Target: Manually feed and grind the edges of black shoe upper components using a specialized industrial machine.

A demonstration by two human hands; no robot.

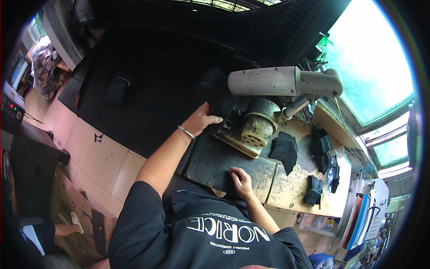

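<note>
My left hand [204,121] is raised beside a worn cream bench machine [257,130] with a round, vented motor housing. Its thumb is pressed toward the fingers on a thin black piece [217,110], which looks like cloth and blends into the dark behind it. The fingertips are partly hidden. Nearer to me, my right hand [242,181] rests on the dark board [210,166] in front of the machine. Its fingers are loosely curled, with nothing visible in them.
Stacked black pieces [284,150] lie right of the machine, with a tied black bundle [313,190] nearer the edge. A thick pale arm [264,81] reaches over the machine. On the black surface at left lies another dark stack [118,91]. Part of another person's leg [67,229] shows lower left.
</note>
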